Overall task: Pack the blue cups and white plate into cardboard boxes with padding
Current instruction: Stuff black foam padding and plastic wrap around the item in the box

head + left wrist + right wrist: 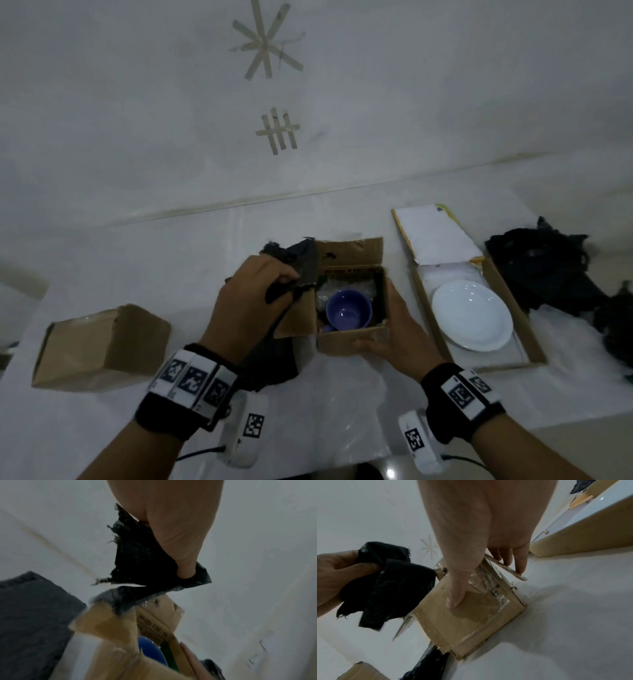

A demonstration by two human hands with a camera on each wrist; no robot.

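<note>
A small open cardboard box [346,337] stands mid-table with a blue cup [348,310] upright inside it, beside some clear wrap. My left hand [274,284] hovers over the box's left flap and grips a piece of black padding [303,265]. In the left wrist view the black padding [137,561] hangs from the fingers above the box [111,628] and the cup [150,649]. My right hand [390,320] clasps the box's near right corner. Its thumb [455,599] lies on the front wall [471,622] and its fingers [520,563] on the right side. A white plate [471,315] lies in a flat box [520,325].
A closed cardboard box [102,346] sits at the left. More black padding [274,359] lies under my left wrist, and a pile of black padding [548,270] is at the far right. The flat box's lid [435,236] stands open against the white wall.
</note>
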